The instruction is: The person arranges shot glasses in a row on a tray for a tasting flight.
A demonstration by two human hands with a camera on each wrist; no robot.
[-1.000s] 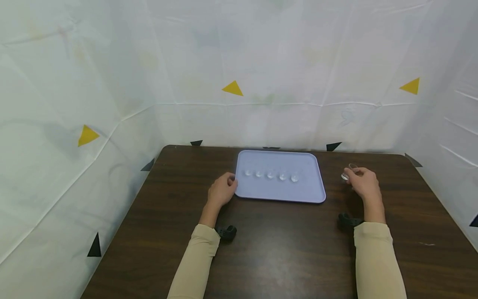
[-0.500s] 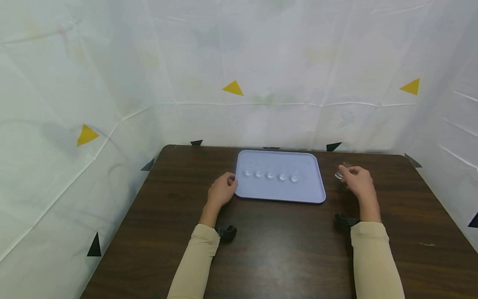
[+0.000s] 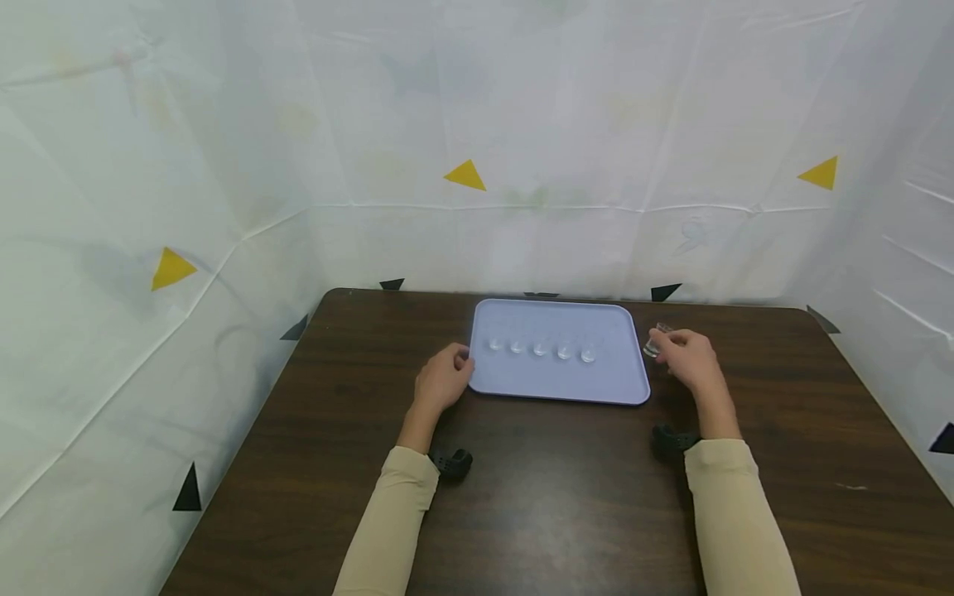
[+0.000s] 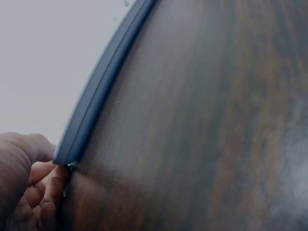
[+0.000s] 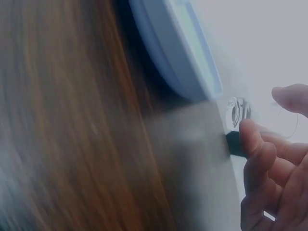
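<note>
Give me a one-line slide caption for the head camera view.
Left hand grips the lavender tray holding five small clear cups, while right hand holds a sixth cup beside its right edge.

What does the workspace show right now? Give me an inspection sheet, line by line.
Surface: dark wooden table.
Job's things: lilac tray bearing a row of five small clear cups; sixth clear cup off its right edge.
Clutter: nothing seen.
Grippers: left hand grips the tray's left edge; right hand holds the sixth cup.
Cables: nothing seen.
Surroundings: white sheeting with yellow triangles.
</note>
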